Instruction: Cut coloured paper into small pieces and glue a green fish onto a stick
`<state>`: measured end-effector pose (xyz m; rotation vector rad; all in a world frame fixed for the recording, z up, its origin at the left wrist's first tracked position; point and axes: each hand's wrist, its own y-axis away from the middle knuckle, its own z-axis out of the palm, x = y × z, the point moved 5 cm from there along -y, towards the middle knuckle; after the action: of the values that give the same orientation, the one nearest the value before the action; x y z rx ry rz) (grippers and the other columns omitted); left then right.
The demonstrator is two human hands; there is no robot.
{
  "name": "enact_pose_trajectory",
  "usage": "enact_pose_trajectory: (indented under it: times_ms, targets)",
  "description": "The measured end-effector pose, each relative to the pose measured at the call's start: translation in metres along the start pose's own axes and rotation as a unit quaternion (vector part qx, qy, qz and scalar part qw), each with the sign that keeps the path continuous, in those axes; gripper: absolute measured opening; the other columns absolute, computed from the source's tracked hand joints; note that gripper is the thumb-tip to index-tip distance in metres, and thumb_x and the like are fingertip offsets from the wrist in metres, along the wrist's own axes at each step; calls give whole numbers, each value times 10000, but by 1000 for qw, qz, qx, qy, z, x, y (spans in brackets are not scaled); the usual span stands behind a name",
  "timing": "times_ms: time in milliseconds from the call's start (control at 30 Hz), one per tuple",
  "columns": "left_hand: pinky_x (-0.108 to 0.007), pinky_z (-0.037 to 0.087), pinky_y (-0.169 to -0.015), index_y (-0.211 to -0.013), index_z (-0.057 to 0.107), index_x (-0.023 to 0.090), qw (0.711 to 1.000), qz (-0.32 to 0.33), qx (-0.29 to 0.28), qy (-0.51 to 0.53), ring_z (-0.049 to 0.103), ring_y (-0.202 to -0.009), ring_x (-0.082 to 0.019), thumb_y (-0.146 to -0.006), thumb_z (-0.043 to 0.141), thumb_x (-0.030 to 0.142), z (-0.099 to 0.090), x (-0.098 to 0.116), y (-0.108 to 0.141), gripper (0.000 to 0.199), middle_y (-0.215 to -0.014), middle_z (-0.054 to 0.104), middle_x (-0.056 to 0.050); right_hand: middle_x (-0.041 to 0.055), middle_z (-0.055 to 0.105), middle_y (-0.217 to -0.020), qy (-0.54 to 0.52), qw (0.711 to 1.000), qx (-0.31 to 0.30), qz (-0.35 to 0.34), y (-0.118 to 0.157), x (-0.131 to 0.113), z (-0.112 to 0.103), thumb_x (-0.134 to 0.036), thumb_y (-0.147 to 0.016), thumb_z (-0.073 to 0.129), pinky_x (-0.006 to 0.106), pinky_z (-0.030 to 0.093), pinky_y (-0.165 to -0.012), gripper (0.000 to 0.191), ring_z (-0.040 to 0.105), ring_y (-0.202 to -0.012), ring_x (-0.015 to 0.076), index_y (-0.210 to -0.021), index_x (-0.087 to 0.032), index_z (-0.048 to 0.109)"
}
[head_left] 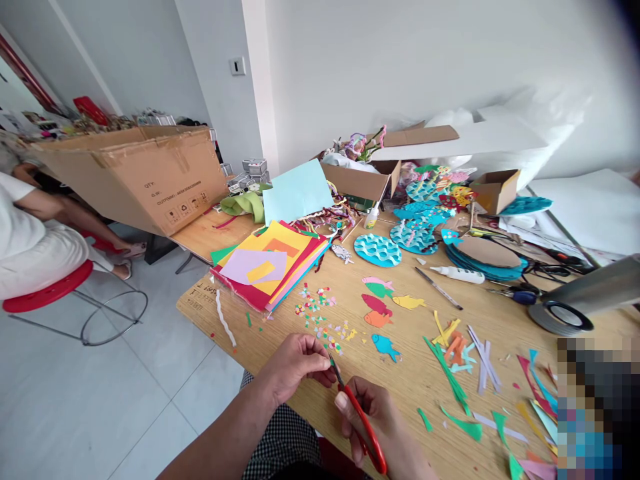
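Observation:
Red-handled scissors (361,417) are in my right hand (376,410), their blades pointing up and left. My left hand (295,363) is closed in a pinch at the blade tips; what it holds is too small to make out. Just beyond my fingers lie many small coloured paper dots and bits (320,303). To their right are several cut paper fish: a blue fish (385,347), an orange fish (379,319), a yellow fish (409,302), a red fish (376,305), and a green and pink fish (379,287).
A stack of coloured paper (270,263) lies at the table's left edge, near a large cardboard box (150,180). Paper strips (450,373) are scattered right. Beyond lie blue wavy ovals (377,250), a glue bottle (457,274) and a tape roll (560,317). Someone sits on a red stool (47,290).

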<state>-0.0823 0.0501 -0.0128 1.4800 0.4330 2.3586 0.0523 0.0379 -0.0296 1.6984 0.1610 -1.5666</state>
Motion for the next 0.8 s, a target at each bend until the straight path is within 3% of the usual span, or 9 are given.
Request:
enact_pose_trajectory:
  times_ms: [633, 800]
  targets:
    - [-274, 479, -582, -647, 575, 120, 1000, -11, -16, 8, 629, -556, -155, -562, 711, 220, 0, -3, -2, 189, -637, 694, -71, -90, 517, -433, 11, 999, 18, 30, 1, 3, -1, -602, -706, 626, 162, 211, -305, 459, 401, -271, 47, -670, -217, 378]
    - [-252, 435, -546, -667, 577, 129, 999, 8, -3, -42, 613, -598, -153, -606, 692, 269, -10, 1, -1, 191, -723, 694, -79, -88, 493, -421, -9, 998, 63, 1, 3, 1, -9, -614, -667, 649, 176, 210, -299, 482, 378, -253, 53, -632, -220, 373]
